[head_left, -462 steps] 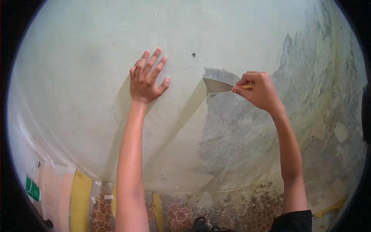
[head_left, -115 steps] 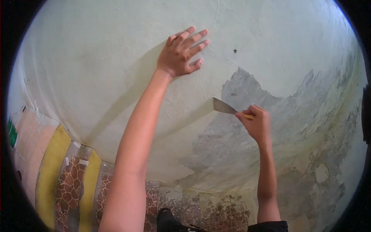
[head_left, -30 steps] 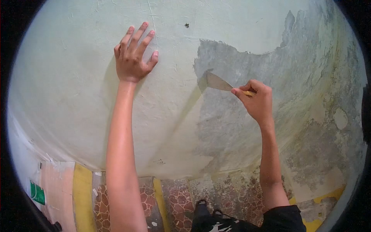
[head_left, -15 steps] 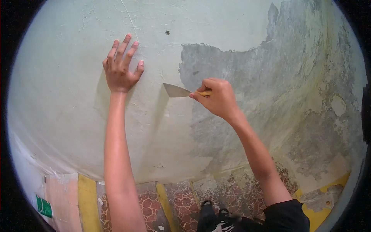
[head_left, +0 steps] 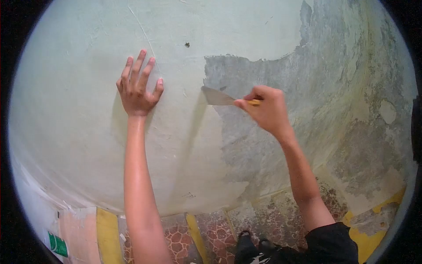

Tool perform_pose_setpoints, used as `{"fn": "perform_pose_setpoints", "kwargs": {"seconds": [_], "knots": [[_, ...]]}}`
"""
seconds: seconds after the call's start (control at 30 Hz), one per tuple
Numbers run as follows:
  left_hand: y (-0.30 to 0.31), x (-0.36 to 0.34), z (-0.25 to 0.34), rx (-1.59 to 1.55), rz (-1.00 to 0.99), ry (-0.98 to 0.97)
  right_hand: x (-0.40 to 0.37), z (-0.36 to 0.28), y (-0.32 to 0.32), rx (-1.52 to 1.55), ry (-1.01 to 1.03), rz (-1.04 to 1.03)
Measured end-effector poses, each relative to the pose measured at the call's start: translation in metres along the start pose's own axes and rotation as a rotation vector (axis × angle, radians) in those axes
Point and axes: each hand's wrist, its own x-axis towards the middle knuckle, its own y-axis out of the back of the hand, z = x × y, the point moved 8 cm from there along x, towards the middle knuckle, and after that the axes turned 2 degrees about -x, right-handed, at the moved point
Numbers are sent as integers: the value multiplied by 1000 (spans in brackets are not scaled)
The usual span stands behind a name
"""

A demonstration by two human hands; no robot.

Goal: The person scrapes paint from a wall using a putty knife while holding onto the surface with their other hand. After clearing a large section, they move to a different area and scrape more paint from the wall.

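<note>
From the head view, the scraper [head_left: 217, 97] shows a flat, dull grey metal blade that widens toward its tip, with a short stretch of yellow handle showing between the fingers [head_left: 246, 102] of the right hand [head_left: 266, 110]. Those fingers are curled tight around the handle. The blade juts out to the left of them, its edge lying against the wall [head_left: 79, 110], right at the border between the pale green paint and the bare grey patch [head_left: 272, 145]. Well apart to the left, the left hand [head_left: 137, 90] presses flat on the painted wall, fingers spread wide and holding nothing. A small dark hole [head_left: 187, 44] sits above and between the hands. Nearer, below the wall, lies a floor [head_left: 211, 233] of brown patterned tiles with a yellow stripe [head_left: 107, 235].
</note>
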Motion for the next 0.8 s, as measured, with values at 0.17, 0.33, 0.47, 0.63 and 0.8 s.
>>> {"fn": "perform_pose_setpoints", "kwargs": {"seconds": [0.17, 0.33, 0.47, 0.63, 0.8], "knots": [[0, 0, 0, -8, 11, 1, 1, 12, -10, 66, -24, 62], [0, 2, 0, -3, 8, -3, -7, 0, -3, 47, 5, 25], [-1, 4, -4, 19, 10, 11, 0, 15, 3, 106, -45, 121], [2, 1, 2, 24, 7, -8, 3, -10, -17, 143, 4, 56], [1, 2, 1, -49, 6, 34, 0, 34, 14, 107, -175, 103]]}}
